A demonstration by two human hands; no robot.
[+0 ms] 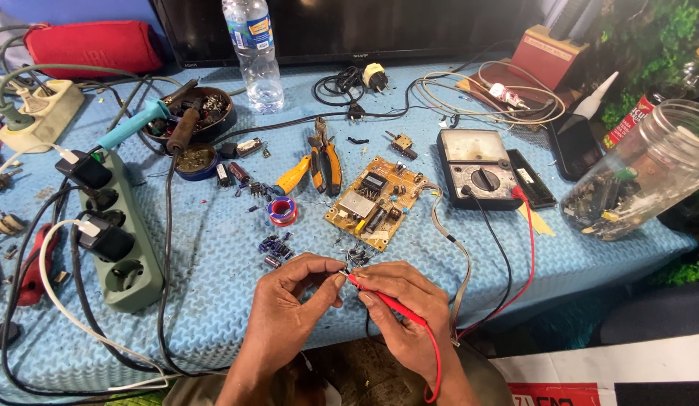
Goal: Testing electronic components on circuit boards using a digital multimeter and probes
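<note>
Pinching a tiny component (343, 272) between thumb and fingertips, left hand (293, 297) closed tight around it at the near edge of the counter (214, 248). Gripping a red test probe (387, 301) pen-fashion, right hand (402, 301) curled shut on its shaft, probe tip touching the small part held by the left. Trailing from the probe, a red lead (531, 248) running up to an analog multimeter (473, 169) lying flat further back on the right, a black lead (491, 233) beside it. Lying just beyond the hands, a tan circuit board (376, 203) with a grey ribbon cable (447, 233) off its right side. Scattered just left of the hands, a cluster of small dark capacitors (274, 248), with a red and blue solder spool (282, 211) behind them. Resting left of the board, orange-handled pliers (319, 162). Sitting along the left edge, a green power strip (112, 225) with black plugs seated in it. Leaning in a dark round holder at the back left, a blue-handled soldering iron (135, 124). Standing upright at the back, a clear water bottle (253, 53). Tilted at the far right, a glass jar (635, 180) filled with mixed parts.
</note>
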